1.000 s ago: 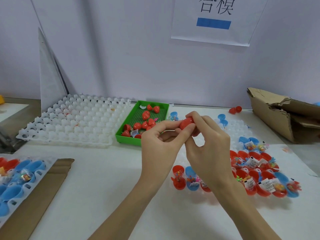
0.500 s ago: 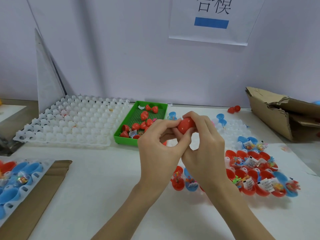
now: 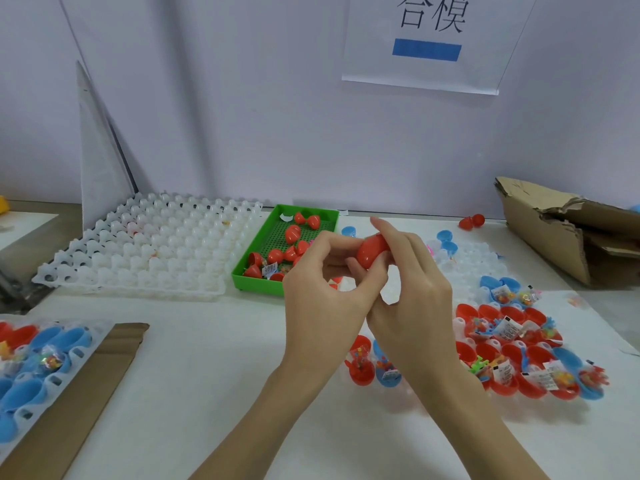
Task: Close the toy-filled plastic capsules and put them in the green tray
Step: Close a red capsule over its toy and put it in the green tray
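Centrally, red capsule [image 3: 372,251] pinched between left hand [image 3: 322,296] and right hand [image 3: 412,299], near green tray [image 3: 254,277]

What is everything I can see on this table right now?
Red plastic capsule: one, red, held above the table between both hands.
Green plastic tray: one, green, centre back, holding several red capsules.
White moulded holder tray: one, white, back left.
Open toy-filled capsules: many, red and blue, right side.
Blue and red capsule halves: several, near left edge.
Torn cardboard box: one, brown, back right.
Paper sign: one, white, on wall.
Left hand: grips capsule.
Right hand: grips capsule.
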